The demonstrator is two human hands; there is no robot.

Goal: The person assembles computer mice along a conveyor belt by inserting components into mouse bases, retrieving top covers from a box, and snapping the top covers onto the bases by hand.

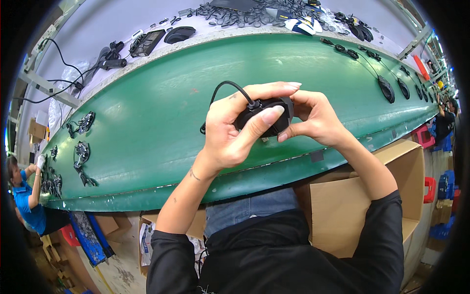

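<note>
Above the green conveyor belt (161,117), both of my hands hold a black computer mouse (270,102) with its cable (226,82) looping out toward the left. My left hand (227,130) wraps round the body, thumb across the near side and fingers over the far side. At the other end, my right hand (318,120) pinches the mouse between thumb and fingers. Much of the mouse is hidden by my fingers.
Several mice (386,89) with cables lie at the belt's right; opened mouse parts (82,152) lie at its left. Small dark pieces (230,17) cover the back shelf. A cardboard box (342,210) stands beside me. Co-workers (29,191) work at both ends.
</note>
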